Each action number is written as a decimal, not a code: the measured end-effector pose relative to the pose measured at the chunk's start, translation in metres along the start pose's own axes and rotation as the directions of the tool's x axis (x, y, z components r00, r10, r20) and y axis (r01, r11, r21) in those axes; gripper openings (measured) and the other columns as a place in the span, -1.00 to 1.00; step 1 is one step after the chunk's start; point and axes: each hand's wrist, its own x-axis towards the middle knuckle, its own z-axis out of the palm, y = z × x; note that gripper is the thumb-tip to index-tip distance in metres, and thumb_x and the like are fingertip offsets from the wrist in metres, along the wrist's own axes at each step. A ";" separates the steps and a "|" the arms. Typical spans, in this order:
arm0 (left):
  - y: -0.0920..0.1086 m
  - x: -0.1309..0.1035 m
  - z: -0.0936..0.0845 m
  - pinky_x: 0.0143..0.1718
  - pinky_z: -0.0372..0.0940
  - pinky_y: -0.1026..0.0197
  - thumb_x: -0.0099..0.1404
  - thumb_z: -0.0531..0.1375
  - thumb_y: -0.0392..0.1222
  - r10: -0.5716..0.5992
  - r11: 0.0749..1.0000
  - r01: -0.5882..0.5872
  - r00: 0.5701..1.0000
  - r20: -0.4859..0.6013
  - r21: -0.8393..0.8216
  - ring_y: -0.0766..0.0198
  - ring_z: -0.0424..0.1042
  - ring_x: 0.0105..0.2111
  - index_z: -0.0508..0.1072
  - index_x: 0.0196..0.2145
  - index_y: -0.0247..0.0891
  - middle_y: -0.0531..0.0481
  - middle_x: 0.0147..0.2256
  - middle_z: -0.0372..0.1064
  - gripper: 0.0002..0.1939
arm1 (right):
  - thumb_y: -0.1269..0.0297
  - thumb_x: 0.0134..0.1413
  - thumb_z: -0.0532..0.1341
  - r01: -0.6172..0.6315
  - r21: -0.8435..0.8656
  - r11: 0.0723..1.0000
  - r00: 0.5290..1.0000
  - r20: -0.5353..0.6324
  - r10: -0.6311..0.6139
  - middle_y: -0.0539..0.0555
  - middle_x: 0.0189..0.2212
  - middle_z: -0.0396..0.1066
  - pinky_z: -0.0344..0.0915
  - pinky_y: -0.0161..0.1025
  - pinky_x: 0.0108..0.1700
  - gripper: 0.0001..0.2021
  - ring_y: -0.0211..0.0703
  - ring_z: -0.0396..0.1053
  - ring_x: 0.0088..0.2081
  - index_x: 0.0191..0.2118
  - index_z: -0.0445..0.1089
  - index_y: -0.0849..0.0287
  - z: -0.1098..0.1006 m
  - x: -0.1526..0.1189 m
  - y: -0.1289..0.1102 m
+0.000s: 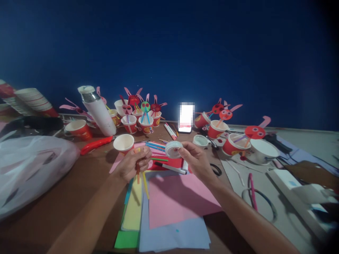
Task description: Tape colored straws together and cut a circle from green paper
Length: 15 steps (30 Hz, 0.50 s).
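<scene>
My right hand pinches the edge of a small round clear roll or lid between thumb and fingers, raised over the table. To its left, my left hand is closed around an orange strip or straw, whose lower end hangs below the fingers. A yellow stick slants just under that hand. Behind my left hand stands a white-lined paper cup. Below both hands lie a pink sheet, pale blue sheets and yellow paper. Colored straws and a marker lie between the hands.
Red cups with paper rabbit figures line the back, with more at right. At left are a tilted white bottle, red-handled tool, plastic bag and stacked cups. A lit phone and power strip are also present.
</scene>
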 end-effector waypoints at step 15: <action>-0.007 0.007 -0.001 -0.76 -0.04 0.51 0.16 0.21 -0.23 -0.172 0.983 0.173 0.985 0.013 -0.067 0.61 -0.05 -0.73 0.27 -0.47 -0.35 0.14 -0.56 0.13 -0.82 | 0.14 0.01 0.22 0.125 -0.285 0.950 0.992 0.028 -0.122 0.02 -0.45 0.30 0.20 -0.30 -0.37 -0.80 -0.24 0.24 -0.39 -0.36 0.45 0.17 -0.015 0.009 -0.009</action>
